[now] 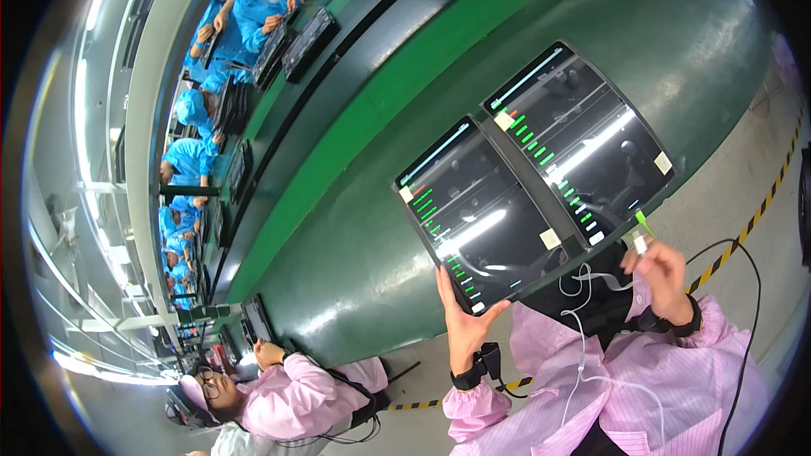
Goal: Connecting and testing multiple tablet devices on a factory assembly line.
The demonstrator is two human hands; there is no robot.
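Two dark tablets with lit screens, showing rows of green bars, lie side by side on the green table: a left tablet (pixel 486 219) and a right tablet (pixel 604 143). Pale square stickers sit on their corners. My left hand (pixel 466 325) grips the near left corner of the left tablet, fingers along its side and thumb at its near edge. Just off the near edge of the right tablet, my right hand (pixel 663 274) pinches a small white-and-silver piece (pixel 639 243) that looks like a plug. A bright green strip (pixel 643 220) shows beside it, touching the tablet's edge.
A white cord (pixel 581 346) hangs down my pink smock, and a black cable (pixel 754 312) loops at the right. Another person in pink (pixel 296 397) works at the table's left end. People in blue sit along a conveyor line (pixel 338 59) beyond. Yellow-black tape (pixel 743 236) marks the floor.
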